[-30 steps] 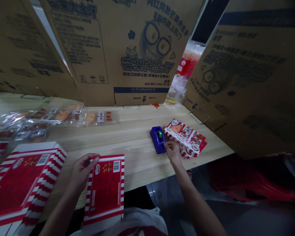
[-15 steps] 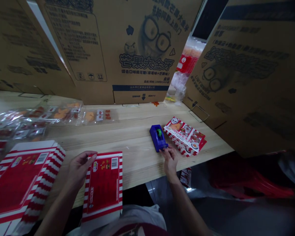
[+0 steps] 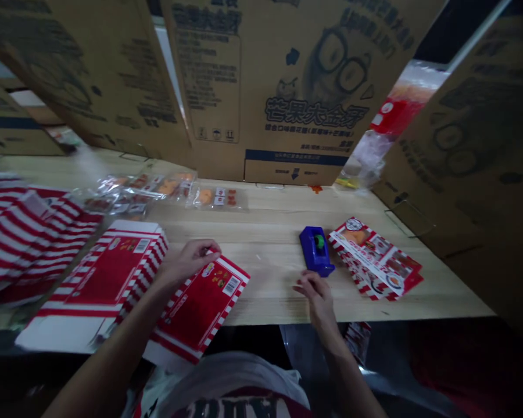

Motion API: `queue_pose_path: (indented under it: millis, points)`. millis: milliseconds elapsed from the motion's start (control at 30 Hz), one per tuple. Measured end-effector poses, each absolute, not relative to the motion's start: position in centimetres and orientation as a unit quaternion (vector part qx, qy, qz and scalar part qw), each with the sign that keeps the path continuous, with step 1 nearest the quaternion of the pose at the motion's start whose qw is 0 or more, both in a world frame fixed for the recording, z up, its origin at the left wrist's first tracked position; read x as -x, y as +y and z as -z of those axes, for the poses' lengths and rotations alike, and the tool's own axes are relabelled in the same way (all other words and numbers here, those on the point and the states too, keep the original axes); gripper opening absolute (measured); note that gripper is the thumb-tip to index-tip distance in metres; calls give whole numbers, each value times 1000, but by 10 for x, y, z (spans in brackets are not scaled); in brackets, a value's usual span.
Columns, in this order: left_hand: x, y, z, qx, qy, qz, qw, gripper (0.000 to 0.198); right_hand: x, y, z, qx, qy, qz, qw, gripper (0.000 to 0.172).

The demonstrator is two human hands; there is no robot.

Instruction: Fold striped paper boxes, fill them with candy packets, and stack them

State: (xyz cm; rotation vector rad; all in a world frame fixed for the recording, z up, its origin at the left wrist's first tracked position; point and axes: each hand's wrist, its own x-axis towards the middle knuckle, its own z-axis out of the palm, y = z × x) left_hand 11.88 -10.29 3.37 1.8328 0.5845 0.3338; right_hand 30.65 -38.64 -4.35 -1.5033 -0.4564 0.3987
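Observation:
My left hand [image 3: 196, 256] pinches the top edge of a red flat carton [image 3: 203, 307] with white stripes, a barcode and food pictures. The carton lies slanted over the table's front edge, its white end flap hanging toward my body. Just below the cutter end of a blue tape dispenser [image 3: 316, 252] with a green core, my right hand [image 3: 317, 293] is closed in a pinch. Whatever its fingertips hold is too small to make out. Right of the dispenser rests a small pile of printed red-and-white cartons [image 3: 375, 255].
Left of my arm sits a stack of similar cartons [image 3: 107, 273], with striped cartons [image 3: 30, 238] beyond it. Clear snack packets [image 3: 218, 197] lie farther back on the wooden table [image 3: 270, 226]. Large cardboard boxes [image 3: 296, 133] wall the back and right side.
The view has swung left. My right hand has drawn slightly away from the dispenser's cutter toward me. The carton under my left hand has turned to a slant.

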Motion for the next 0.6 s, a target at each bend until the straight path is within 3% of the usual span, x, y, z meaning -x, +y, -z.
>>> queue_pose_path:
  millis: [133,300,467,600]
  points:
    - [-132,-117,-36,-804,178,-66,564,12,-289,-325,-1,622,-525,-322,483,24]
    - [-127,-128,-33,-796,165,-60,579,14,-276,-278,-18,619,-666,-246,335,20]
    - [-110,-126,-46,-754,189,-68,626,20,-272,-269,-16,634,-600,-315,371,24]
    - [-103,-127,-63,-726,176,-66,661,21,-275,-266,-22,553,-463,-540,435,37]
